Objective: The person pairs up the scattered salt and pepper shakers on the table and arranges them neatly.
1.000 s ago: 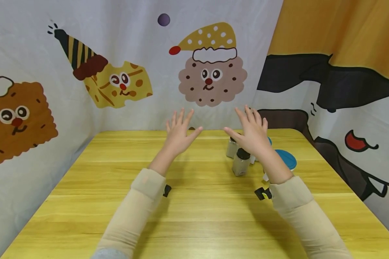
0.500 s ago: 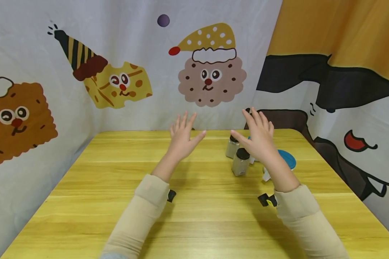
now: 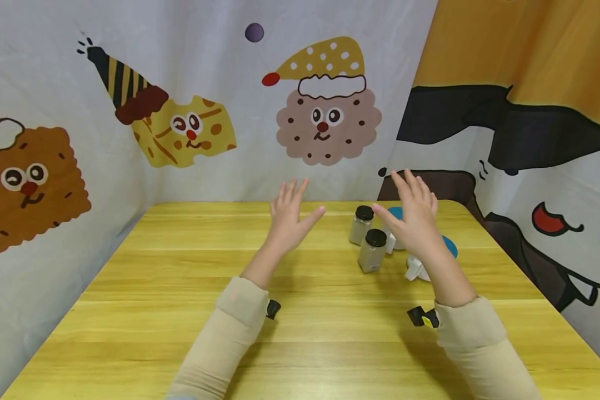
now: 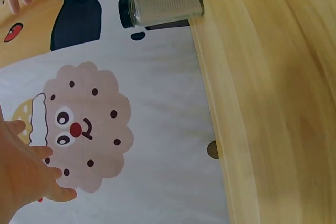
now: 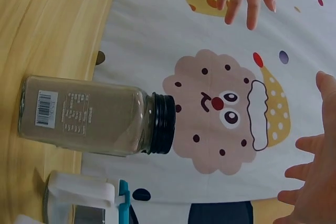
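My left hand (image 3: pixel 288 222) is raised over the middle of the table, fingers spread and holding nothing. To its right my right hand (image 3: pixel 414 222) hovers with spread fingers, also holding nothing. Nearest to the right hand are two glass jars with black lids: a front jar (image 3: pixel 372 253) and a back jar (image 3: pixel 361 226), both upright. Grey-brown powder fills the front jar, whose barcode label (image 5: pixel 46 109) shows in the right wrist view. Behind the right hand, partly hidden, stand two blue-lidded containers, one with a visible blue lid (image 3: pixel 450 246) and another farther back (image 3: pixel 396 213).
The wooden table (image 3: pixel 180 322) reaches back to a white curtain (image 3: pixel 205 183) printed with cartoon biscuits. A white handle (image 3: pixel 414 269) juts from the nearer container towards the table's middle. Dark wrist mounts (image 3: pixel 423 317) stick out from the sleeves.
Both hands have drifted right and slightly down, towards the body, staying spread. More of the back jar and the farther blue lid now shows. The jars and containers have not moved.
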Available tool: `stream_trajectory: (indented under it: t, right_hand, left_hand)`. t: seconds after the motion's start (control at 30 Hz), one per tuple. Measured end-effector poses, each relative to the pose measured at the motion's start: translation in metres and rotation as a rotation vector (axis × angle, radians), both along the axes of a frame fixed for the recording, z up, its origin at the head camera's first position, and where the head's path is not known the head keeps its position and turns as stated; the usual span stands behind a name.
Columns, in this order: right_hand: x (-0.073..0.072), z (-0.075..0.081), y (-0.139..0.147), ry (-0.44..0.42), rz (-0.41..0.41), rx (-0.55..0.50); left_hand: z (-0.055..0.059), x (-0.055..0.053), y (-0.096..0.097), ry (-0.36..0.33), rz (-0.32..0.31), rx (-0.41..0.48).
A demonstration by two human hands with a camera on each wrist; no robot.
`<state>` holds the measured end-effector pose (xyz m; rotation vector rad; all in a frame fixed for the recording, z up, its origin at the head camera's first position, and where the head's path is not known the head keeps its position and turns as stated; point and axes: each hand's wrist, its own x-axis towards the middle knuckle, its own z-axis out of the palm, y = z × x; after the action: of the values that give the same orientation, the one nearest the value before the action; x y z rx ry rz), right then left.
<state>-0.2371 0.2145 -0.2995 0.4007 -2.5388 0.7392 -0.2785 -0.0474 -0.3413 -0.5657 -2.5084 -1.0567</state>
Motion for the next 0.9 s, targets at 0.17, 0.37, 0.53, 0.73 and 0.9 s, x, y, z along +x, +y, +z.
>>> stream_trajectory:
  t: [0.17, 0.37, 0.53, 0.73, 0.9]
  right_hand:
    - [0.003, -0.003, 0.006, 0.027, -0.003, -0.011]
    - [0.009, -0.006, 0.011, 0.051, -0.001, -0.03]
    - [0.013, -0.008, 0.016, 0.058, 0.008, -0.041]
    - [0.016, -0.015, 0.024, 0.062, 0.006, -0.04]
    - [0.018, -0.019, 0.031, 0.086, 0.003, -0.051]
  left_hand:
    - [-0.002, 0.003, 0.005, -0.011, -0.01, 0.03]
    - [-0.007, 0.006, 0.01, -0.024, -0.03, 0.053]
    - [-0.012, 0.007, 0.014, -0.025, -0.047, 0.073]
    - [-0.018, 0.007, 0.019, -0.026, -0.053, 0.098]
    - [-0.021, 0.008, 0.024, -0.038, -0.072, 0.121]
